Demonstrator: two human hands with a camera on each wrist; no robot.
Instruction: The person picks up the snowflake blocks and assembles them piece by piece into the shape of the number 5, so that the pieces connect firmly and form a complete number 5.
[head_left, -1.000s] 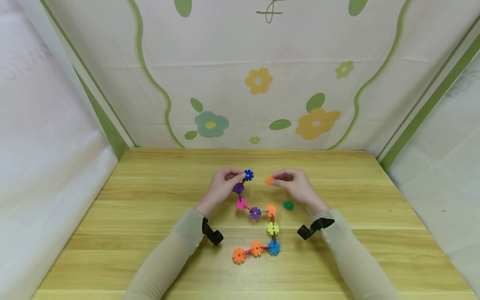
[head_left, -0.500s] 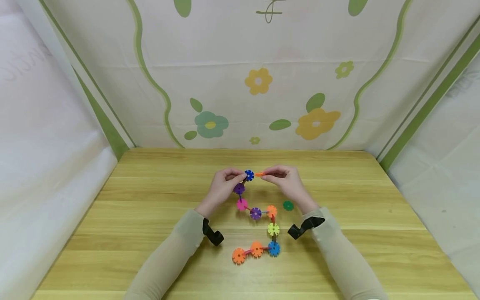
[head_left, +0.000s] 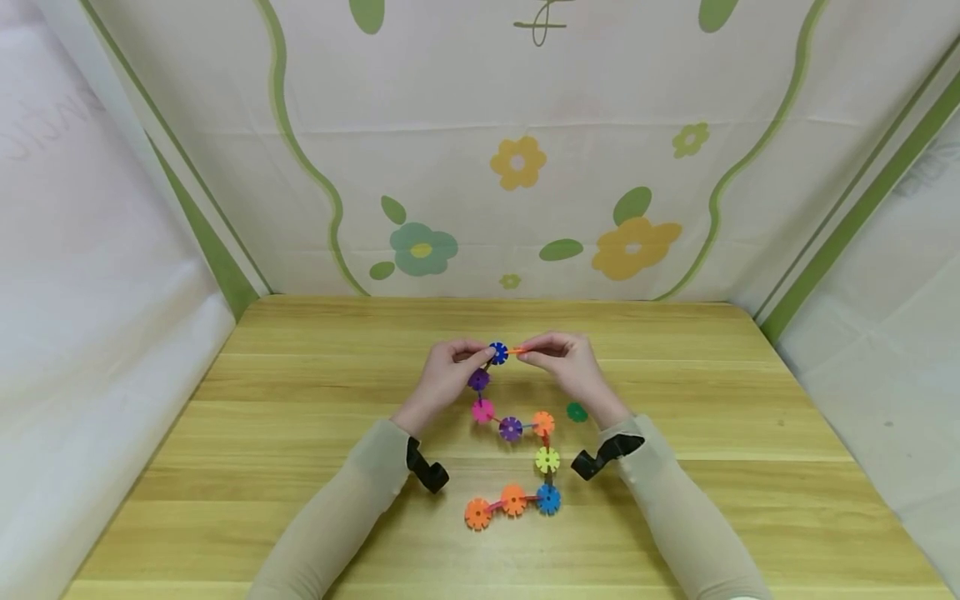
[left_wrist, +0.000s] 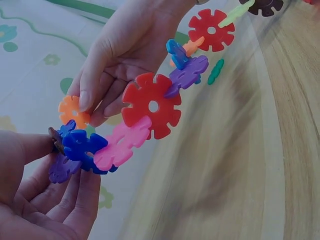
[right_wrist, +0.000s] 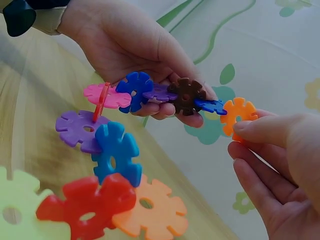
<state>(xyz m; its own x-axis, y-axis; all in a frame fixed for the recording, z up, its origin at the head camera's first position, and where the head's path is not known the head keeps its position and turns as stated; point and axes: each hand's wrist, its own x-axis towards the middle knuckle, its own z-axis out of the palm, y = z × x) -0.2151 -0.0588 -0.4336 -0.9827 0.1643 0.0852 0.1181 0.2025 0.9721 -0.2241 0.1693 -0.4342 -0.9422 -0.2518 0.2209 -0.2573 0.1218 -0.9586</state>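
Observation:
My left hand point(head_left: 442, 379) pinches the upper end of a chain of notched plastic snowflake discs, by a dark blue disc point(head_left: 499, 353). Between my right thumb and fingers an orange disc point(right_wrist: 231, 111) is held on edge. In the right wrist view its rim meets the blue end disc point(right_wrist: 212, 106); how deep the slots engage cannot be told. My right hand point(head_left: 572, 367) faces the left one across this joint. Down from the left hand the chain runs through a pink disc point(head_left: 483, 411), a yellow disc point(head_left: 547, 459) and a light blue disc point(head_left: 548, 499), ending at an orange disc point(head_left: 477, 514).
A single green disc point(head_left: 577, 412) lies on the wooden table point(head_left: 300, 467) below the right hand. Behind the table hangs a white cloth point(head_left: 450, 167) with printed flowers. Each wrist wears a black strap point(head_left: 607, 455).
My right hand has moved left with the orange disc and brought it against the blue end disc. The left hand has stayed almost still, holding the chain.

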